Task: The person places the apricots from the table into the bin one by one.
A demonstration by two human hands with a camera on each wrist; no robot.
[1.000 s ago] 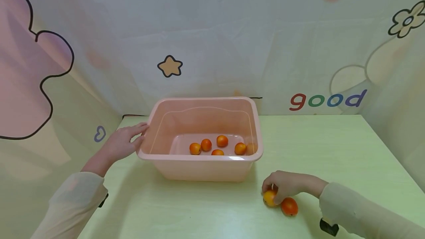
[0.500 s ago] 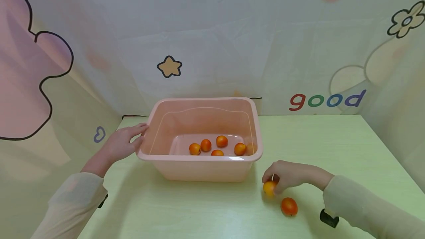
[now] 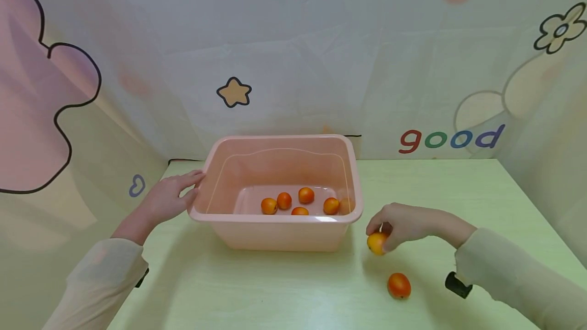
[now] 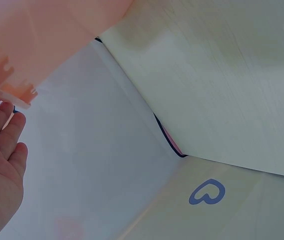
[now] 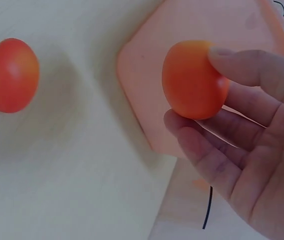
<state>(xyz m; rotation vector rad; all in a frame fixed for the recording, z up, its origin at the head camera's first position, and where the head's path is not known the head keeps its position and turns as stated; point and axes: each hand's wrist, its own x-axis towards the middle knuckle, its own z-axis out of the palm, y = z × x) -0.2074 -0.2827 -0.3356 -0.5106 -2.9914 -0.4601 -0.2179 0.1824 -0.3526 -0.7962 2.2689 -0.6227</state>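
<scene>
Seven orange fruits (image 3: 284, 200) (five binned), one pink tub (image 3: 279, 233).

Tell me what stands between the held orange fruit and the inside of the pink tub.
Only the tub's right wall and rim. The right hand holds the fruit beside the tub, below that rim.

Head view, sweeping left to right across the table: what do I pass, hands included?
left hand → pink tub → held orange fruit → loose orange fruit on the table

Cream sleeves (image 3: 513, 274), black wrist straps (image 3: 457, 285)
</scene>
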